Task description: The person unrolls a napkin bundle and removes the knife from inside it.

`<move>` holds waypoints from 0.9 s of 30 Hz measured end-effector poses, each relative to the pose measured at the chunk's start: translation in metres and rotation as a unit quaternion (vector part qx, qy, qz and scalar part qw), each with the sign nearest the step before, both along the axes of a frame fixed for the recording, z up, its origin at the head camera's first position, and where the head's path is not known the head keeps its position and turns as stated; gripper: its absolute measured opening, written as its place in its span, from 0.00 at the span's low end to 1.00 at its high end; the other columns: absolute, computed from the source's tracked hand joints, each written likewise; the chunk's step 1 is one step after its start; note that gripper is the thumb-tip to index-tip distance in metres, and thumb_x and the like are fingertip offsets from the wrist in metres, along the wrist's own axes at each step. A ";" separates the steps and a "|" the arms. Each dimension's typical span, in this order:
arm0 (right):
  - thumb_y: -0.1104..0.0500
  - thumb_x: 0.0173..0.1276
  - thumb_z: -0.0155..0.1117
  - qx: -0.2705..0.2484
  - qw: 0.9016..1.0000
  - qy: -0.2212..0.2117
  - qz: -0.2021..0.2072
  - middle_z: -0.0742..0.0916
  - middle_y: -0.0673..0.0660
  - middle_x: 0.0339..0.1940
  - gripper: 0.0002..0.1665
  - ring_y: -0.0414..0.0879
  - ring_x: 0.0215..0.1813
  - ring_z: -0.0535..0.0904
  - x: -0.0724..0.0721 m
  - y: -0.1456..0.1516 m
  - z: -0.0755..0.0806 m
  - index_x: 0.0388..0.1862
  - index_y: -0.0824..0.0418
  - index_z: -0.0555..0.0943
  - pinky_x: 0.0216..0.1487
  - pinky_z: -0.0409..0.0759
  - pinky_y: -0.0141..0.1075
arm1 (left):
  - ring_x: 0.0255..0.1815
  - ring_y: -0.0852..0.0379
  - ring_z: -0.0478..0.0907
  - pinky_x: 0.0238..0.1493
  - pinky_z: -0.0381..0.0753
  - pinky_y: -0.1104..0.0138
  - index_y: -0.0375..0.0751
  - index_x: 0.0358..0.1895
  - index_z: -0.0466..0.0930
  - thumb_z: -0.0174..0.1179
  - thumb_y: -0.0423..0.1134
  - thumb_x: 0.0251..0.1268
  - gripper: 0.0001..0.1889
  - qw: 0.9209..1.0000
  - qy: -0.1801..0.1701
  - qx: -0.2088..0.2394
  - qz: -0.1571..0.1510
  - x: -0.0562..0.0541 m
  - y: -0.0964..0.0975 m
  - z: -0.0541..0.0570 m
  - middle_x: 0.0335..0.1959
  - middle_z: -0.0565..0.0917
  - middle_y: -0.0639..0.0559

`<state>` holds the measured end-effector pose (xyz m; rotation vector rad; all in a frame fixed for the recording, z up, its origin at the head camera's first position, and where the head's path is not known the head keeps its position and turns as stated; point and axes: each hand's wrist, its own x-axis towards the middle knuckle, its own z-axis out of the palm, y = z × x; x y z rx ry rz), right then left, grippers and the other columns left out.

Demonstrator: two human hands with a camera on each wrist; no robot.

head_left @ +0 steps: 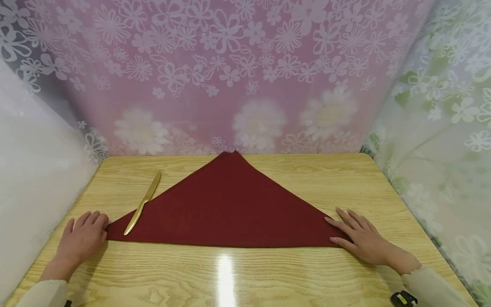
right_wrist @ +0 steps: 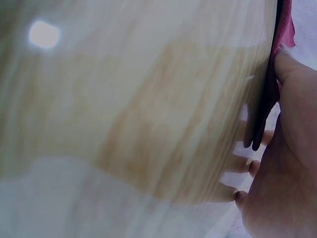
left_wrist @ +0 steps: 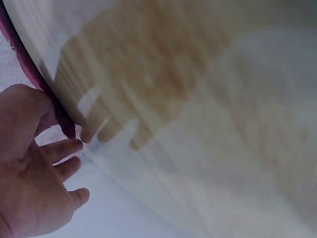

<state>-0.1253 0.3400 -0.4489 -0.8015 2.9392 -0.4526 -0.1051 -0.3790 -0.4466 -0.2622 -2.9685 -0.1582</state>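
A dark red cloth napkin (head_left: 234, 204) lies folded into a triangle, its point toward the back edge and its long fold toward the person. Its left corner is pinched between the thumb and curled forefinger of my left hand (head_left: 82, 236); the other fingers bend toward the tabletop. My right hand (head_left: 366, 238) rests with spread, fairly straight fingers on the right corner, which it partly hides. A gold table knife (head_left: 143, 202) lies slanted across the napkin's left edge, one end on the cloth and the other on the wood, apart from both hands.
A glossy light wood table (head_left: 184, 273) carries everything and shows a bright light reflection near the front. Pink flowered sheeting (head_left: 245, 76) hangs behind its back edge. Pale sheeting (head_left: 441, 128) borders the right side, and whitish sheeting (head_left: 34, 149) the left.
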 end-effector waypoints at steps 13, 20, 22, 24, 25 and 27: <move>0.44 0.72 0.54 0.006 1.000 -0.004 -0.003 0.57 0.65 0.75 0.33 0.72 0.70 0.50 0.000 0.001 0.000 0.74 0.45 0.62 0.60 0.50 0.67 | 0.53 0.30 0.62 0.44 0.58 0.37 0.45 0.37 0.67 0.47 0.28 0.64 0.06 0.999 -0.043 -0.003 0.018 0.003 0.002 0.004 0.44 0.69 0.40; 0.44 0.72 0.55 0.014 1.000 0.006 0.001 0.59 0.66 0.74 0.33 0.72 0.70 0.52 0.000 0.000 0.001 0.73 0.46 0.63 0.60 0.52 0.65 | 0.46 0.35 0.69 0.39 0.65 0.43 0.47 0.31 0.69 0.50 0.29 0.60 0.07 1.000 0.001 -0.011 0.011 0.001 0.005 0.006 0.35 0.71 0.49; 0.44 0.72 0.55 0.017 1.000 0.011 0.003 0.60 0.66 0.73 0.32 0.72 0.69 0.53 0.000 0.000 0.002 0.73 0.46 0.64 0.60 0.53 0.65 | 0.46 0.35 0.70 0.40 0.66 0.42 0.46 0.31 0.71 0.52 0.29 0.59 0.06 1.000 0.013 -0.009 0.010 0.000 0.006 0.007 0.37 0.73 0.45; 0.44 0.72 0.55 0.021 1.000 0.017 0.004 0.61 0.66 0.73 0.32 0.72 0.69 0.53 0.000 0.000 0.002 0.73 0.47 0.64 0.60 0.53 0.65 | 0.49 0.34 0.71 0.43 0.68 0.42 0.43 0.33 0.73 0.53 0.29 0.58 0.05 1.000 0.025 -0.003 0.010 -0.002 0.008 0.008 0.42 0.76 0.40; 0.44 0.72 0.55 0.023 1.000 0.018 0.005 0.61 0.66 0.73 0.32 0.72 0.69 0.54 0.000 0.000 0.002 0.73 0.46 0.65 0.60 0.54 0.65 | 0.50 0.33 0.71 0.45 0.68 0.41 0.42 0.35 0.75 0.53 0.29 0.59 0.04 1.000 0.027 0.002 0.010 -0.003 0.010 0.009 0.46 0.77 0.37; 0.44 0.72 0.55 0.027 0.999 0.020 0.006 0.62 0.67 0.73 0.32 0.72 0.69 0.54 -0.001 -0.001 0.004 0.73 0.47 0.65 0.60 0.55 0.65 | 0.53 0.32 0.70 0.48 0.68 0.41 0.40 0.39 0.77 0.52 0.30 0.59 0.07 0.999 0.030 0.011 0.010 -0.005 0.013 0.011 0.51 0.76 0.33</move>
